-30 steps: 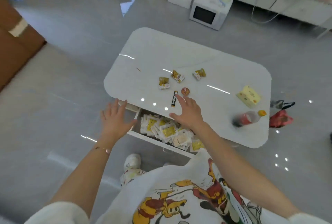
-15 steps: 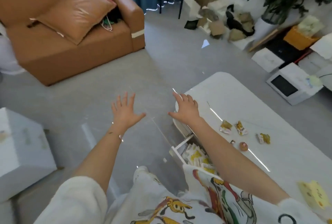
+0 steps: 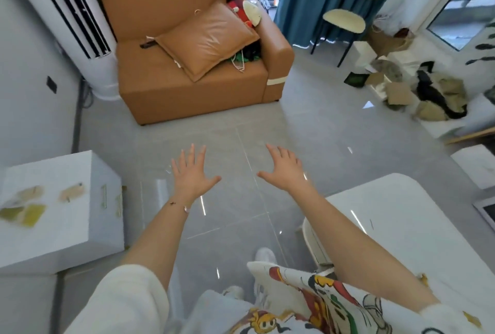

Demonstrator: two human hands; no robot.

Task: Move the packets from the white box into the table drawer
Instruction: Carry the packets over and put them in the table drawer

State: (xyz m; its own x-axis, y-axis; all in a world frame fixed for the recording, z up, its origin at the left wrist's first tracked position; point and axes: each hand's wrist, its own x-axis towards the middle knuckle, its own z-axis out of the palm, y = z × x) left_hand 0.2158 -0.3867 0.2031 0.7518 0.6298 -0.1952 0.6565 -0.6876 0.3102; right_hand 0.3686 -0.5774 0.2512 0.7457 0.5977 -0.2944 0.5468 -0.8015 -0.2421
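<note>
Both hands hover over bare floor with fingers spread and nothing in them: my left hand at centre, my right hand just to its right. A white box stands at the left edge, with several blurred yellow and tan packets lying on its top. The white table fills the lower right, under my right forearm. Its drawer is hidden behind my arm and shirt.
An orange sofa with a cushion stands ahead across the grey tiled floor. A tall white air conditioner is at the far left. Two stools and a pile of clutter sit at the right.
My view has swung left, away from the table and open drawer toward the sofa and the white box. Both hands stayed spread and moved off the table over the floor.
</note>
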